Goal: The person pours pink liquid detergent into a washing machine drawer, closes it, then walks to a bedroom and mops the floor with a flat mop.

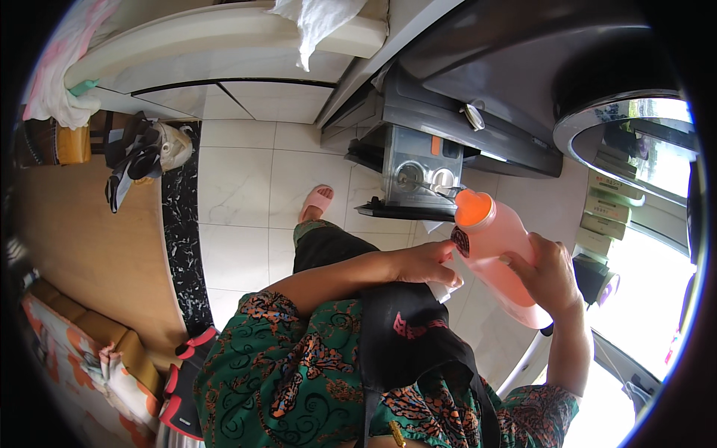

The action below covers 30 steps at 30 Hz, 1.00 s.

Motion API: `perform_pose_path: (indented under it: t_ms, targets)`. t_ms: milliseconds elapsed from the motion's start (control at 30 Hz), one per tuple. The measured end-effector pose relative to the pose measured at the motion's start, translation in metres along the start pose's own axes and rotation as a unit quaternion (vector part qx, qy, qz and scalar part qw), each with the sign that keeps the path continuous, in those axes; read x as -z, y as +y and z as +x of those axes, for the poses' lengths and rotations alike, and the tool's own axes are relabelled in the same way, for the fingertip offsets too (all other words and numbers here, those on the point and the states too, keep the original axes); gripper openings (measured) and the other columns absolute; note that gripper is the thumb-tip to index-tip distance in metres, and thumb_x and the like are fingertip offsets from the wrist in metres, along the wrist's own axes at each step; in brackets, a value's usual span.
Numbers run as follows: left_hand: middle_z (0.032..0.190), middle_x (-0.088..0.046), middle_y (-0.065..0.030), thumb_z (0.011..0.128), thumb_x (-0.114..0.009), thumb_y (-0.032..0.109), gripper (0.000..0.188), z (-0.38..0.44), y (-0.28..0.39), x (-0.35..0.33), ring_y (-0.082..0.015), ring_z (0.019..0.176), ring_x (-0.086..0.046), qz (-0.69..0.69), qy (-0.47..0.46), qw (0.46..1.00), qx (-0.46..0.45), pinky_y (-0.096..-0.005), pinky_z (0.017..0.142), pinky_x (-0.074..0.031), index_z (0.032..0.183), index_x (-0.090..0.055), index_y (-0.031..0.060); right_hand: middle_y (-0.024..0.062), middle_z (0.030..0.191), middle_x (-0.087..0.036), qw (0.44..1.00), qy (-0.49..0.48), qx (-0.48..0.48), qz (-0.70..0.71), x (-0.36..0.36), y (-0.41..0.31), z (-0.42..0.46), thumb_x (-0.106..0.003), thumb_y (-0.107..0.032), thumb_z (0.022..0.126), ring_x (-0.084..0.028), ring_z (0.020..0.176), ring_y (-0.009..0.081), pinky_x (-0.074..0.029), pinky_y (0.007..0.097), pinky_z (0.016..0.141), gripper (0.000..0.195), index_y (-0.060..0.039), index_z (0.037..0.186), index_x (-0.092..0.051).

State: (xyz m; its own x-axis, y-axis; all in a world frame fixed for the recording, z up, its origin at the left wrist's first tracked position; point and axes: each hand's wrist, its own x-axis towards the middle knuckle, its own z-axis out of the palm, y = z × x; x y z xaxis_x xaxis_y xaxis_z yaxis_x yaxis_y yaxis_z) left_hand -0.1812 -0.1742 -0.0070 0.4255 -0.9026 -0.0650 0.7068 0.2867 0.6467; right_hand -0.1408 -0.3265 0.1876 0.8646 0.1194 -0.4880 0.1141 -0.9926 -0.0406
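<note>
A large pink plastic bottle (501, 252) is tilted in my right hand (552, 274), its mouth towards a pulled-out detergent drawer (414, 196). Bright orange shows at the bottle's mouth; I cannot tell whether it is liquid. The drawer juts from a dark grey washing machine (476, 67) and has round openings in its clear top. My left hand (428, 263) is beside the bottle's dark round label, its fingers closed around a small white object (446, 290) that is mostly hidden.
A round glass machine door (638, 145) stands at the right, near stacked boxes (608, 213) by a bright window. White cloth (319, 22) hangs over a pale basin edge (224, 33). Bags (145, 145) hang at the left. My foot in a pink slipper (317, 200) is on the tiled floor (238, 185).
</note>
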Motion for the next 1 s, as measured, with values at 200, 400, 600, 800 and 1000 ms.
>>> perform_pose_path:
  t_ms: [200,400,600,800,1000]
  targets:
    - [0.096,-0.054,-0.0078,0.077,-0.067,0.023,0.055,0.002,-0.0028,0.0013,-0.0154,0.091,-0.053,0.028,0.0,1.0,0.014,-0.0283,0.08,-0.042,0.119,-0.042,-0.0017,0.019,0.069,-0.061,1.0,0.016,0.013,0.004,0.0025,-0.0022,-0.0018,-0.075,-0.014,0.073,-0.06,0.061,0.0327,-0.048,0.037,0.059,0.024,0.0049,0.079,-0.061]
    - [0.098,-0.053,-0.008,0.076,-0.066,0.021,0.056,0.0021,-0.004,-0.0005,-0.0154,0.092,-0.052,0.01,-0.003,1.0,-0.003,-0.0292,0.081,-0.042,0.122,-0.041,-0.0001,0.0187,0.066,-0.061,1.0,0.014,0.009,0.015,0.0049,-0.0032,-0.003,-0.075,-0.014,0.072,-0.06,0.058,0.0318,-0.048,0.0368,0.058,0.024,0.0053,0.077,-0.061]
    - [0.098,-0.053,-0.0083,0.076,-0.066,0.021,0.056,0.0015,-0.0015,-0.0019,-0.0158,0.092,-0.052,0.014,-0.007,1.0,0.001,-0.0295,0.081,-0.042,0.121,-0.041,0.0001,0.0182,0.066,-0.061,1.0,0.013,0.007,0.014,0.0075,-0.0057,-0.0052,-0.075,-0.014,0.073,-0.06,0.058,0.031,-0.048,0.0362,0.057,0.024,0.0046,0.077,-0.061]
    - [0.099,-0.052,-0.0087,0.075,-0.067,0.023,0.057,0.0003,-0.0001,-0.0026,-0.0166,0.093,-0.051,0.028,0.0,1.0,0.005,-0.0296,0.081,-0.041,0.12,-0.041,-0.0006,0.0178,0.065,-0.061,1.0,0.008,0.005,0.009,0.0076,-0.0036,-0.006,-0.075,-0.014,0.073,-0.06,0.056,0.0307,-0.048,0.0357,0.055,0.024,0.004,0.076,-0.06]
    - [0.099,-0.052,-0.008,0.075,-0.066,0.022,0.055,0.0011,-0.003,-0.0027,-0.0156,0.092,-0.052,0.024,-0.003,1.0,-0.007,-0.029,0.081,-0.042,0.119,-0.042,-0.0009,0.0184,0.064,-0.06,1.0,0.014,0.007,0.011,0.0089,-0.0053,-0.0071,-0.075,-0.014,0.074,-0.06,0.055,0.0311,-0.048,0.0354,0.054,0.024,0.0042,0.076,-0.06]
